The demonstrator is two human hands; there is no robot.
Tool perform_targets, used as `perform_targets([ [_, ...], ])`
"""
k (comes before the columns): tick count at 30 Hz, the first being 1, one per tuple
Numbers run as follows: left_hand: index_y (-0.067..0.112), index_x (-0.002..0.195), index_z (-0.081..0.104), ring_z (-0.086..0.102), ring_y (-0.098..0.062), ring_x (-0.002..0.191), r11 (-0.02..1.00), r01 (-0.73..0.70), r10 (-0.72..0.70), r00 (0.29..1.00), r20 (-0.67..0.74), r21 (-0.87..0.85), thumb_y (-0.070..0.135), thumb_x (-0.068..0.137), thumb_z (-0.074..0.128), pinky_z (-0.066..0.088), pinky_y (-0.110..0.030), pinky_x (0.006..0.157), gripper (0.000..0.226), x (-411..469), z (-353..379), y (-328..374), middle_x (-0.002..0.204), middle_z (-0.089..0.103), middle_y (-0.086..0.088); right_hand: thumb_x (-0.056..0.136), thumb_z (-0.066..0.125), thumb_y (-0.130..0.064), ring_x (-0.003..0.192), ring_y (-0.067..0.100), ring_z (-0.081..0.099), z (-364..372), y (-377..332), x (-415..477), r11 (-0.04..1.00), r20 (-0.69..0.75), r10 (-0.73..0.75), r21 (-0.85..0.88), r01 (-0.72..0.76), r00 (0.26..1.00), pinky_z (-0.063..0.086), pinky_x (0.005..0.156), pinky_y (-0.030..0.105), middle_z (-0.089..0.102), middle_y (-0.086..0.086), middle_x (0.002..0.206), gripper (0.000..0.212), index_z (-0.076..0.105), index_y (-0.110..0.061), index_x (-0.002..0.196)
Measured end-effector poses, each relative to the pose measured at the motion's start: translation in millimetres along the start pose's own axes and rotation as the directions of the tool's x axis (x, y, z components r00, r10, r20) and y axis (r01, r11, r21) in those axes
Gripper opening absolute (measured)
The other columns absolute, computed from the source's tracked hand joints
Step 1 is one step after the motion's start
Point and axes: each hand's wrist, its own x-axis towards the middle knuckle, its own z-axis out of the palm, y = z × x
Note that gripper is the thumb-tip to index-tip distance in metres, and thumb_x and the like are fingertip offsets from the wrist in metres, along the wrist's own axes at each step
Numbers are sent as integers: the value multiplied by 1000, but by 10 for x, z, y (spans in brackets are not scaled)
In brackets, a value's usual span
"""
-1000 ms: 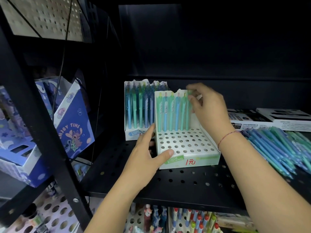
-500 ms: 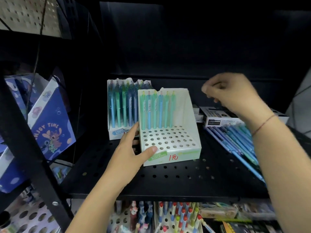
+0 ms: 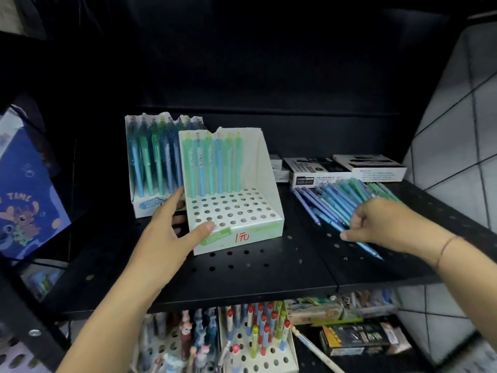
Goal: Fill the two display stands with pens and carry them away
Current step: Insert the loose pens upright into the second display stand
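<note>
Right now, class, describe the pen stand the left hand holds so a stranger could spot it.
On the black perforated shelf, two white stands sit left of centre. It is the front stand, held by the left hand, with a red handwritten price. Unlike the rear stand, only its back row holds pens.

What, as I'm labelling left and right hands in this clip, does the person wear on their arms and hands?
Almost nothing. The left hand and right hand have no gloves, and no rings that I can make out. Both forearms are uncovered as far as the frame shows; no sleeve is in view. The only marker is a thin reddish string bracelet around the right wrist; the left wrist is plain.
</note>
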Motion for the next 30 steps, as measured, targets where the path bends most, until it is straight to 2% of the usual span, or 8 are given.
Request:
perform_targets([
  [5,50,144,26,49,-11,123,1000,9,-9,1000,0,-11,51,67,72,41,-44,106,90,0,9,-5,142,44,19,81,72,-35,74,22,68,-3,2,6,1000,11,19,6,-19,1000,52,62,28,71,9,75,30,70,-6,73],
  [11,50,144,26,51,-11,122,999,17,-17,1000,4,-29,52,66,72,42,-45,105,90,9,5,-25,140,47,17,79,73,-36,74,24,65,-208,-48,70,995,-23,12,96,-10,1000,52,69,31,71,13,79,31,69,-6,73],
  [14,48,145,26,50,-10,122,1000,8,-8,1000,2,-28,49,69,73,41,-45,106,89,4,7,-18,140,47,17,82,69,-32,58,19,46,-184,-191,309,996,-38,19,88,-15,999,39,55,27,51,8,64,34,55,-5,68],
  [17,48,145,26,50,-10,123,999,9,-9,1000,3,-31,48,71,73,41,-44,107,88,0,6,-12,141,46,17,82,67,-33,59,20,43,-98,-277,564,999,7,32,19,-32,999,36,57,27,46,4,64,34,46,-11,66],
  [21,51,142,28,50,-10,122,999,11,-10,1000,13,-31,56,64,71,42,-46,106,90,8,2,-31,140,47,18,83,68,-43,63,21,52,-69,-285,722,999,57,30,-29,-28,998,44,65,28,61,8,77,41,51,-9,67],
  [24,51,142,29,51,-9,121,999,7,-6,1000,11,-35,57,63,71,42,-45,105,89,14,-1,-42,138,48,17,81,66,-53,71,25,63,-54,-327,802,998,67,17,-58,-13,998,50,74,30,69,18,108,50,62,-4,71],
  [27,51,142,28,50,-10,122,999,7,-7,1000,12,-32,56,64,71,42,-46,105,90,9,1,-38,139,47,17,81,63,-59,52,19,52,-35,-422,819,994,86,31,-103,-22,996,43,60,27,59,9,62,53,52,-11,60],
  [30,49,143,28,50,-9,122,1000,2,-2,1000,9,-31,49,70,73,42,-45,105,86,11,3,-31,139,47,16,80,64,-61,60,18,48,-19,-516,829,993,83,32,-116,-22,996,38,57,27,47,3,68,57,45,-9,66],
])
